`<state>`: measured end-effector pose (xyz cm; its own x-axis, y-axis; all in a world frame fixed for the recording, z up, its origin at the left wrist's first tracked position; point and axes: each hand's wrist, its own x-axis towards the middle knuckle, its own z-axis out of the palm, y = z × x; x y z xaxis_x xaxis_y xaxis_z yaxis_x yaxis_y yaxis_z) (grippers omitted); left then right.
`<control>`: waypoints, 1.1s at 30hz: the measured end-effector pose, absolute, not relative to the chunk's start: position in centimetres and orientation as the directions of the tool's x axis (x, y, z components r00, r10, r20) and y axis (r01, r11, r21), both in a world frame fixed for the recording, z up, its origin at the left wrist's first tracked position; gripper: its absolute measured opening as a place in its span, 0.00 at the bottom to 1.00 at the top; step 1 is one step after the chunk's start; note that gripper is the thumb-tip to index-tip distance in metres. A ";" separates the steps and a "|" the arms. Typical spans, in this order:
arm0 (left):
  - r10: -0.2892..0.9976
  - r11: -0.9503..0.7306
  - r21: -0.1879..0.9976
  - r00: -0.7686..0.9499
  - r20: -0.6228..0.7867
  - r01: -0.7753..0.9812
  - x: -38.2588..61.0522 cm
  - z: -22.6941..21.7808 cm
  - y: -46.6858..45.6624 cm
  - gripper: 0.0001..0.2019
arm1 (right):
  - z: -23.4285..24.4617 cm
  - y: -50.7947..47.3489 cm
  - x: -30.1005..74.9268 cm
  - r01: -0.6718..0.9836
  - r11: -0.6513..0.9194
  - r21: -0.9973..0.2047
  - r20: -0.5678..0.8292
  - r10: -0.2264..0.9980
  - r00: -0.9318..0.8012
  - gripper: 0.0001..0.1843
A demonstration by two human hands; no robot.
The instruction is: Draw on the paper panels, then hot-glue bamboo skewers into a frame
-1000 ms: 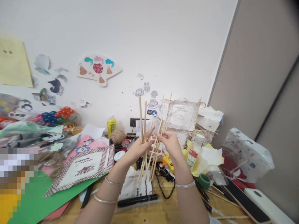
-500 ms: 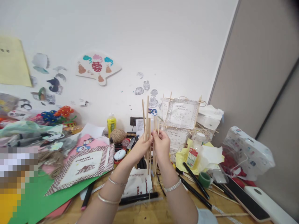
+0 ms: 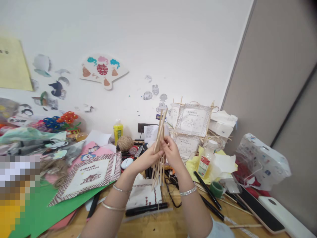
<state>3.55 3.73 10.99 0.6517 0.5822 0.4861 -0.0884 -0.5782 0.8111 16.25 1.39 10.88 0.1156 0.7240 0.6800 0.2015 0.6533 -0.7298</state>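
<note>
A loose bundle of thin wooden sticks (image 3: 160, 127) stands nearly upright in front of me, fanning slightly at its lower end. My left hand (image 3: 150, 157) is closed around the bundle from the left. From the right, my right hand (image 3: 171, 152) pinches the sticks at about the same height, close against the left. Its fingertips partly hide the sticks. Below the bundle lie a white cloth with dark red marks (image 3: 142, 195) and a black marker (image 3: 146, 209).
A ball of twine (image 3: 125, 144) and a yellow bottle (image 3: 118, 131) stand behind on the left. Framed fabric panels on sticks (image 3: 192, 120) stand at the back right, near a clear bottle (image 3: 205, 160). A phone (image 3: 260, 208) lies right. A checked-border panel (image 3: 91, 177) lies left.
The sticks, split into two groups before, are now together in one bundle. My hands have drawn close together, and the bundle's tops sit lower and lean right.
</note>
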 end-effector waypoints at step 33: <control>0.711 -0.326 0.945 0.657 0.251 -0.009 2.0 6.1 2.3 0.22 | 9.5 1.5 14.9 -0.148 0.406 -0.902 0.431 0.873 -0.227 0.24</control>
<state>1.96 2.34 6.12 0.6570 0.7108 0.2513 -0.0091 -0.3259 0.9454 14.86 1.47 9.49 -0.2270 0.8733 0.4311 -0.1483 0.4065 -0.9015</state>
